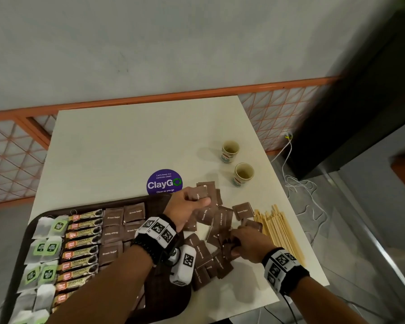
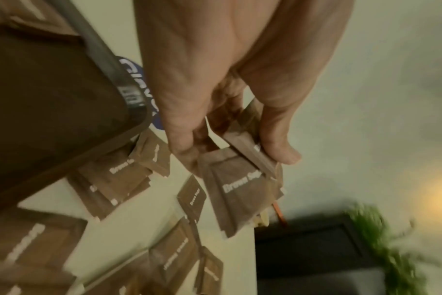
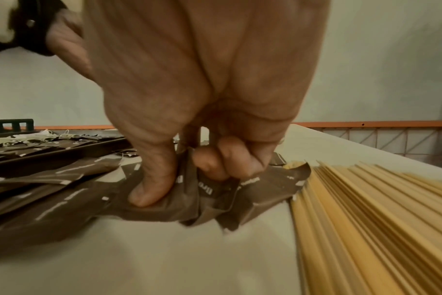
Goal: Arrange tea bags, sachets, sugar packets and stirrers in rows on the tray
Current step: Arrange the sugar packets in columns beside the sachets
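Note:
A dark brown tray (image 1: 91, 206) at the lower left holds rows of tea bags (image 1: 47, 247), granules sachets (image 1: 82, 244) and brown sugar packets (image 1: 114, 232). A loose heap of brown sugar packets (image 1: 220, 220) lies on the table right of the tray. My left hand (image 1: 192, 202) hovers over the heap and grips a few packets (image 2: 240, 179) between thumb and fingers. My right hand (image 1: 246, 244) presses down into the heap nearer me and pinches a bunch of packets (image 3: 209, 191). Wooden stirrers (image 1: 278, 232) lie in a fanned pile right of the heap.
Two small paper cups (image 1: 230, 150) (image 1: 243, 174) stand at the far right of the white table (image 1: 131, 146). A round purple sticker (image 1: 164, 182) sits just beyond the tray. The table's right edge drops to a floor with white cables (image 1: 299, 183).

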`<move>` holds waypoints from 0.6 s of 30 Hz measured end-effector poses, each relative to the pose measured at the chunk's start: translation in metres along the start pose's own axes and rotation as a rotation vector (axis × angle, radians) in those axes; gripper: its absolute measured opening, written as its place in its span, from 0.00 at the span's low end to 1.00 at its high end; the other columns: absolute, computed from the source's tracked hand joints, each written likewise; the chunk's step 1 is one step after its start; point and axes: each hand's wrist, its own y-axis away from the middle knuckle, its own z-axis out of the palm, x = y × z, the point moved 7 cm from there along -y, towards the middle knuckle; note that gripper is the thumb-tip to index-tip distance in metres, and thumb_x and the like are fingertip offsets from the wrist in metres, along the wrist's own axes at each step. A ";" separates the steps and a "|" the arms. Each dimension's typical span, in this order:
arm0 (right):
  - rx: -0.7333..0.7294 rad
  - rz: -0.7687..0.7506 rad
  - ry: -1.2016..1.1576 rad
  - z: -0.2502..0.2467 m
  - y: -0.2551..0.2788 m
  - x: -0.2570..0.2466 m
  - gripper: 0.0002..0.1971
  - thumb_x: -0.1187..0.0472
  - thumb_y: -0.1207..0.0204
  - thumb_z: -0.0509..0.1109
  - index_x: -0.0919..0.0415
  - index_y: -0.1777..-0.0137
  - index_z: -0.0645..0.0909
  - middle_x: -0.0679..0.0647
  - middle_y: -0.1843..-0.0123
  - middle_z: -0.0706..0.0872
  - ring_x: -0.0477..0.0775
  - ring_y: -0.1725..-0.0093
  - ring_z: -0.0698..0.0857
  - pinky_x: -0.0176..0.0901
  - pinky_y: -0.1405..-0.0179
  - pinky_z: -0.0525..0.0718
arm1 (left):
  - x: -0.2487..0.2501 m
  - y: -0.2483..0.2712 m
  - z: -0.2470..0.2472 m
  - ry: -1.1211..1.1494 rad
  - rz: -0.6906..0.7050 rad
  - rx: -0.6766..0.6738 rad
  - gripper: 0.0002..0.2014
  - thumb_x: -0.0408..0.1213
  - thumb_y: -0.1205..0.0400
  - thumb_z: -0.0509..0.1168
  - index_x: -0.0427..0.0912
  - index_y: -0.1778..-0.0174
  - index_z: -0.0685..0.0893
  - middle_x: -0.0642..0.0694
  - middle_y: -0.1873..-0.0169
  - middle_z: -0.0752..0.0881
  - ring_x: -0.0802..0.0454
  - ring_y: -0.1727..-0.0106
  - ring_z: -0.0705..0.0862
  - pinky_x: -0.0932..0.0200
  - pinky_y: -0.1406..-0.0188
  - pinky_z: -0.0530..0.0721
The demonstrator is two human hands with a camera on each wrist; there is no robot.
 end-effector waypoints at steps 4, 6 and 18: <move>0.071 0.005 -0.033 0.002 0.003 0.000 0.10 0.55 0.24 0.73 0.53 0.43 0.83 0.47 0.50 0.84 0.47 0.54 0.82 0.42 0.51 0.85 | -0.005 0.012 0.002 0.250 -0.112 -0.107 0.10 0.25 0.20 0.69 0.37 0.45 0.87 0.40 0.53 0.90 0.46 0.55 0.91 0.50 0.59 0.90; 0.108 0.027 -0.120 0.000 0.006 0.004 0.08 0.55 0.25 0.74 0.53 0.47 0.84 0.44 0.54 0.82 0.43 0.58 0.81 0.37 0.56 0.84 | -0.006 0.017 0.000 0.281 -0.115 -0.112 0.11 0.24 0.19 0.67 0.36 0.42 0.87 0.39 0.52 0.91 0.46 0.56 0.92 0.48 0.56 0.91; 0.302 0.017 -1.242 -0.043 0.021 -0.027 0.07 0.59 0.21 0.74 0.64 0.55 0.84 0.53 0.71 0.85 0.48 0.76 0.77 0.37 0.76 0.74 | -0.027 0.015 -0.001 0.284 -0.142 0.122 0.12 0.23 0.16 0.63 0.32 0.38 0.85 0.39 0.57 0.92 0.47 0.61 0.92 0.52 0.66 0.91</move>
